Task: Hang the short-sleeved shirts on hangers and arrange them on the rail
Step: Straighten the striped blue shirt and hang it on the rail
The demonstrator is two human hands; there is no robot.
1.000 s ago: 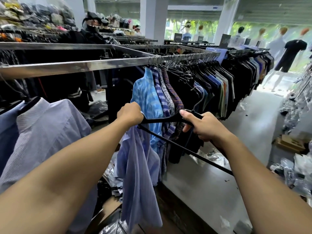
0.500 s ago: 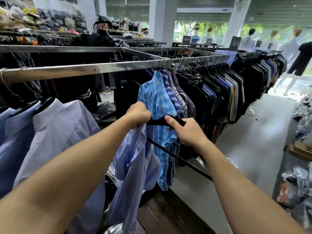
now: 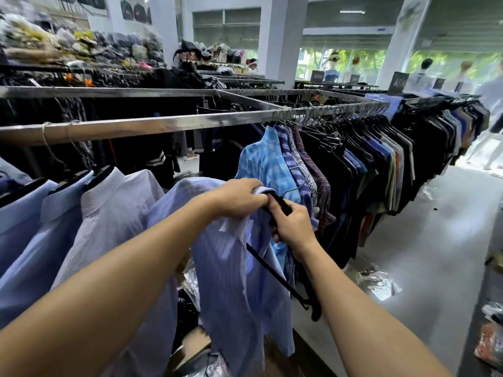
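Hands closer now, pale blue shirt (image 3: 231,268) drawn farther over the black hanger (image 3: 281,204).
Left hand (image 3: 239,198) grips its collar, right hand (image 3: 292,225) clasps the hanger (both below the rail (image 3: 163,123), not yet hooked).

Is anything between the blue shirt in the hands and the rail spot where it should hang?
Nothing visible. The rail is bare straight above the striped blue shirt and black hanger, with an open gap between the pale hung shirt and the blue plaid shirt.
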